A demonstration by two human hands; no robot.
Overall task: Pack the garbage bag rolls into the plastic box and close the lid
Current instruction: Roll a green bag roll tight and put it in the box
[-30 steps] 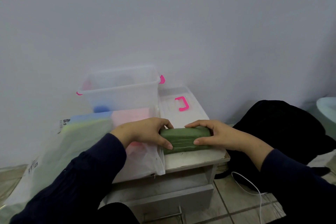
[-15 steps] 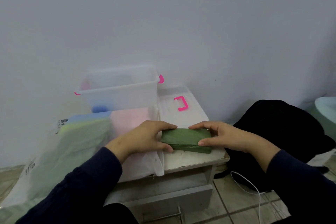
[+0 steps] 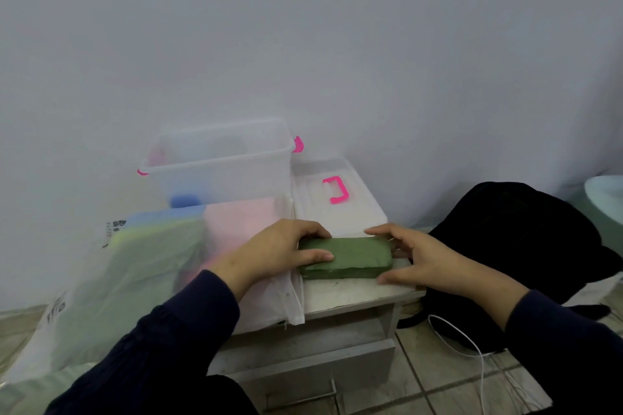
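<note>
Up front, left hand (image 3: pixel 281 253) grips the green garbage bag roll (image 3: pixel 345 258) flat on the bench (image 3: pixel 354 291), thumb on top; right hand (image 3: pixel 421 259) cups its other end, fingers spread. Behind: lid (image 3: pixel 340 209), open plastic box (image 3: pixel 219 165).

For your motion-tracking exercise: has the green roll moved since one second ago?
Yes. The green roll has tipped flatter and shifted slightly away from the table's front edge, towards the lid.
</note>
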